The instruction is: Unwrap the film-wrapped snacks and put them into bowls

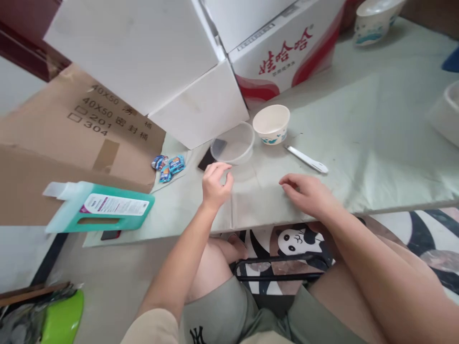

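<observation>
Your smooth-draped, pale-green tabletop (376,138) spreads below your right hand (304,193) and left hand (217,186), all fingers (215,168) loosely bent, released. Beside the left sits a round translucent plastic bowl (234,145); rightward, a patterned paper bowl (271,130), then a slim white utility knife (307,160).

one clear bowl (241,143), at least two patterned paper bowls (274,136), one white cutter (307,160), one green bottle (111,204)
</observation>
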The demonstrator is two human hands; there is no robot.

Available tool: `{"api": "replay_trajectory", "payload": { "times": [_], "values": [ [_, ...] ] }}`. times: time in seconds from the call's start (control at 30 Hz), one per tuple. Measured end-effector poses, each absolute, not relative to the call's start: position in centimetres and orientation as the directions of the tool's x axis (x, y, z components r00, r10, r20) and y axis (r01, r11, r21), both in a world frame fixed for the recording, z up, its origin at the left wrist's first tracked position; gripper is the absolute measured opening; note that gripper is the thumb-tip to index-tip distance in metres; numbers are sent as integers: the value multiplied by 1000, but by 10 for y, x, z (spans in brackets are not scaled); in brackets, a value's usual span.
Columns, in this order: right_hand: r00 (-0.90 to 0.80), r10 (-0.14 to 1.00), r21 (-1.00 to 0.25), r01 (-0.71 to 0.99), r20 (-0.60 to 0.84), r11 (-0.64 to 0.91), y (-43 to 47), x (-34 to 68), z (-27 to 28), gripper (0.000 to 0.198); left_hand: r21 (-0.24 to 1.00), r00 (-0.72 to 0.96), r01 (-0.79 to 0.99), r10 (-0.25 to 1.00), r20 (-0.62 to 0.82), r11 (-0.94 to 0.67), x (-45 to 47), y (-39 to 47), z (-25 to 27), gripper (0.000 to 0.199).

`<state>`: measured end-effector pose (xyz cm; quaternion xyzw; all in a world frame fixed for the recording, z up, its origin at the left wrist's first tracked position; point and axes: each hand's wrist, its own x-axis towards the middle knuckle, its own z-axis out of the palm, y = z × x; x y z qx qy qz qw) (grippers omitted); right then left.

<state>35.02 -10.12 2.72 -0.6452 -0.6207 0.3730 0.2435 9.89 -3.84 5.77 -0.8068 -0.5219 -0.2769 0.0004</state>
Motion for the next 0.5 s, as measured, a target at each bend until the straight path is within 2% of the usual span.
{"api": "replay_trajectory", "payload": {
  "times": [0.2, 0.3, 0.43, 0.5],
  "values": [
    [-85, 989, -792, 610, -117, -41, -90, 293, 25, 25, 511, 48, 756, 813, 580, -409, 47, -19, 27, 19],
    [-163, 985, -804, 592, -52, 55, -79, 261, 17, 25, 632, -86, 705, 845, 528, -323, 35, 1, 5, 18],
    [-279, 960, -772, 609, 8, 183, -67, 221, 2, 26, 703, -54, 645, 901, 431, -298, 27, 20, -11, 19],
    [-309, 949, -737, 628, 59, 250, -63, 203, -6, 27, 789, -106, 560, 923, 370, -252, 17, 30, -9, 20]
  ]
}}
